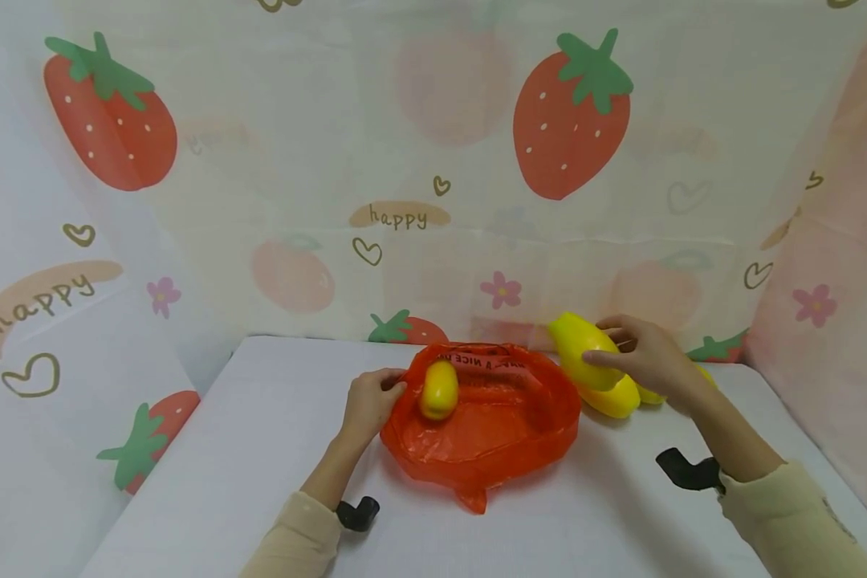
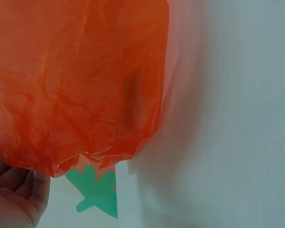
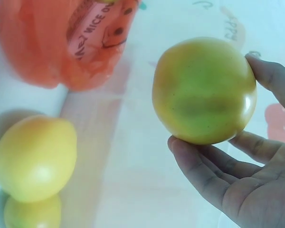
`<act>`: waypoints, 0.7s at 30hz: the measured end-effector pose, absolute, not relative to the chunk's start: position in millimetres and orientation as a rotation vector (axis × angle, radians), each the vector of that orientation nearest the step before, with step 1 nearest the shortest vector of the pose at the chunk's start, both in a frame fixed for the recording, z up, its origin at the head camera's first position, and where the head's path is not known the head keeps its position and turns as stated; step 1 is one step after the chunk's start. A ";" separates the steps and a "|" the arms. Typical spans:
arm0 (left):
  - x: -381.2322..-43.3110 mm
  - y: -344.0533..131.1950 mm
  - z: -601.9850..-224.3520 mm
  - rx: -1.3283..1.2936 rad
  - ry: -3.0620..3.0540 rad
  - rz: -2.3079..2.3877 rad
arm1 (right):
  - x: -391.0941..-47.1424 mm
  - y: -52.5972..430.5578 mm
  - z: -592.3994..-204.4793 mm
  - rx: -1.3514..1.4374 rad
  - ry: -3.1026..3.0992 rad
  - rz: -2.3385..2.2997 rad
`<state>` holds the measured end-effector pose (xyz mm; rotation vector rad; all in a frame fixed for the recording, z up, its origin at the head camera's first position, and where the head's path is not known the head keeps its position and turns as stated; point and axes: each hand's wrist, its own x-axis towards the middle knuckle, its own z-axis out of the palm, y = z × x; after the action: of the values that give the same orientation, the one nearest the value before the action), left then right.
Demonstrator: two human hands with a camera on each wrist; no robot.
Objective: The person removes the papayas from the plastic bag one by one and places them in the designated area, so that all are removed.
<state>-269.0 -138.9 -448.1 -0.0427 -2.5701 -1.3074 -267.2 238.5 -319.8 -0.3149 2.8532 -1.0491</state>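
Note:
A red plastic bag (image 1: 480,474) stands with its mouth spread wide on the table. My left hand (image 1: 372,401) pinches the left side of its rim; in the left wrist view that hand (image 2: 19,192) appears at the bag's edge. One small yellow oblong fruit (image 1: 439,391) shows inside the bag's mouth, near the left rim. To the right, my right hand (image 1: 646,353) holds a larger, long yellow fruit (image 1: 581,349) above the table beside the bag. Thumb and fingers grip around its greenish end (image 3: 204,90) in the right wrist view.
Beneath and behind my right hand lie more yellow fruits (image 1: 616,399), partly hidden by it. The right wrist view shows a yellow fruit (image 3: 35,159) touching another. A printed cloth backdrop (image 1: 311,160) rises behind the white table (image 1: 274,385).

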 end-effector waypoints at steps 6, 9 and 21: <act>-268.4 -139.3 -447.4 -0.054 -2.566 -1.302 | -261.3 250.9 -326.5 -0.376 2.904 -1.041; -268.1 -139.7 -447.6 -0.061 -2.565 -1.303 | -258.5 255.6 -330.1 -0.428 2.932 -1.024; -268.6 -140.7 -449.5 -0.066 -2.564 -1.299 | -250.3 283.1 -348.8 -0.292 2.942 -0.970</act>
<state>-268.6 -140.7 -449.5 -0.0655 -2.5643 -1.2992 -250.3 283.1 -348.8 -0.2920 2.9421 -0.9704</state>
